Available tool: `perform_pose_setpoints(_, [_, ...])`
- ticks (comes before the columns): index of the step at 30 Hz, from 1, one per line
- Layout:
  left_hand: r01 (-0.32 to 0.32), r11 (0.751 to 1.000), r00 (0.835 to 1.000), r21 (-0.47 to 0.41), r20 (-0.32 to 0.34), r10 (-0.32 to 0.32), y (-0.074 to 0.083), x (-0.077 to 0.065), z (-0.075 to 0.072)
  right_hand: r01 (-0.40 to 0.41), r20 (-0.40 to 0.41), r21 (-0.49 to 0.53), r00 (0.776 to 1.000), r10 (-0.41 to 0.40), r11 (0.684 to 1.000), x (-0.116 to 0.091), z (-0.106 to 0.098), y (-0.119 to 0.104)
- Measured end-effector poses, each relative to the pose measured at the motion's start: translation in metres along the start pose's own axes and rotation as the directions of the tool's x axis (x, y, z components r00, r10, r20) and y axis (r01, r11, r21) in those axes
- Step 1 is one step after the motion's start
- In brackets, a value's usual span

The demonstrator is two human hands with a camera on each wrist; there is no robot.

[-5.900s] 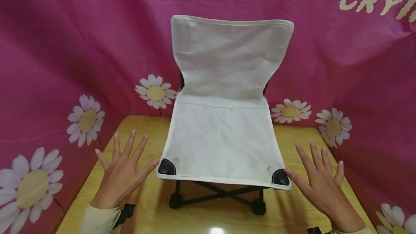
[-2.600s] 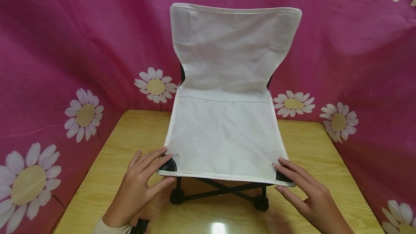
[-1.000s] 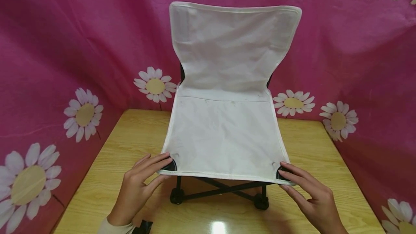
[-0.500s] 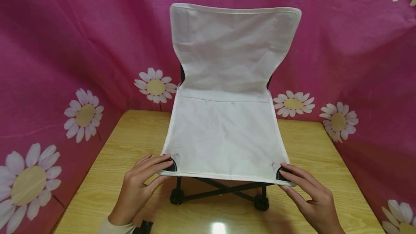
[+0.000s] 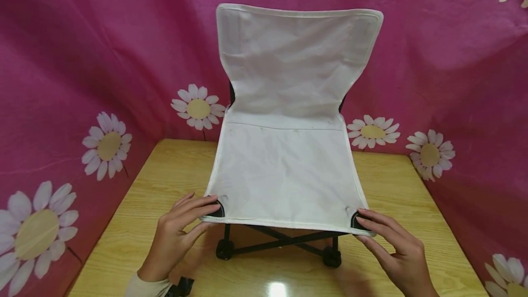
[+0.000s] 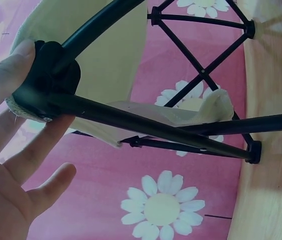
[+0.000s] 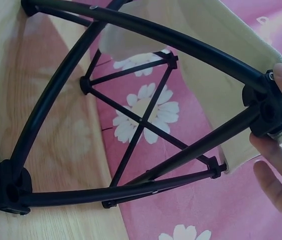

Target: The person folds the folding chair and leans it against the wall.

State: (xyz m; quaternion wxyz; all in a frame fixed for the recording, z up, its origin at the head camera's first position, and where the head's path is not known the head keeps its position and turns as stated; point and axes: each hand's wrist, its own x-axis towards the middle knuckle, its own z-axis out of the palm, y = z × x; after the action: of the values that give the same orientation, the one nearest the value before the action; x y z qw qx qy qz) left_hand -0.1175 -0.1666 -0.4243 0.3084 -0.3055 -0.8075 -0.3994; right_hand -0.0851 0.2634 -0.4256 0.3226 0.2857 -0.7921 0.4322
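The white fabric folding chair (image 5: 284,173) with black tubular frame (image 5: 264,245) stands on the wood-grain bench (image 5: 173,168), seemingly fully unfolded. The left hand (image 5: 171,233) pinches its near left corner (image 5: 220,211), the right hand (image 5: 400,246) its near right corner (image 5: 355,222); only release seems outstanding.

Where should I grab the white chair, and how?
Probably by pinching the white chair at its two black front corners, coming from the front, gripping above and below: they jut out toward you, and it stands facing you.
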Motion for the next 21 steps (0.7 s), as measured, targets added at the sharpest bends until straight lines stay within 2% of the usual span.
perform_pose_setpoints(8, [-0.036, 0.999, 0.999, -0.034, -0.038, 0.035, -0.0009, 0.0013, 0.0035, -0.002, -0.008, -0.013, 1.0, 0.002, 1.0, 0.0, 0.0001, 0.0022])
perform_pose_setpoints(15, [-0.02, 0.999, 0.999, -0.044, -0.043, 0.018, 0.0018, 0.0049, 0.0058, -0.02, -0.008, -0.027, 1.0, 0.02, 0.999, 0.0006, 0.0005, 0.0021])
perform_pose_setpoints(21, [-0.03, 0.998, 0.998, -0.055, -0.056, 0.027, 0.0027, 0.0073, 0.0072, -0.029, -0.004, -0.043, 1.0, 0.029, 0.999, 0.004, 0.001, -0.0023])
